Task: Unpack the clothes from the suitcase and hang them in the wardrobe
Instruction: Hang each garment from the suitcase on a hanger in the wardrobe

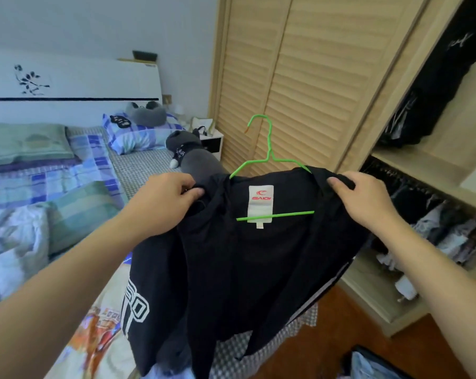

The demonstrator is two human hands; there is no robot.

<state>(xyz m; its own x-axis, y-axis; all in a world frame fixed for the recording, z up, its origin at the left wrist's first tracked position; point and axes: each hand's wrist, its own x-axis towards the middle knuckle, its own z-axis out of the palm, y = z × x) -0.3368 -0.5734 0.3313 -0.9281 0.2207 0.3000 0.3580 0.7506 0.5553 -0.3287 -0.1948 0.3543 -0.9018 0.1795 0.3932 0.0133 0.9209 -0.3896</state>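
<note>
A black jacket [239, 269] with a white neck label and white lettering on one sleeve hangs in front of me on a green wire hanger [268, 149]. The hanger's hook sticks up free above the collar. My left hand [171, 198] grips the jacket's left shoulder. My right hand [365, 198] grips its right shoulder. The open wardrobe [428, 157] is on the right, with dark clothes hanging inside. A corner of the suitcase [373, 363] shows at the bottom right edge.
A slatted wooden wardrobe door [294, 77] stands straight ahead. The bed [67, 187] with checked bedding, pillows and grey plush toys fills the left. A white bedside table [213, 142] stands by the wardrobe. Brown wooden floor [340, 324] lies below the jacket.
</note>
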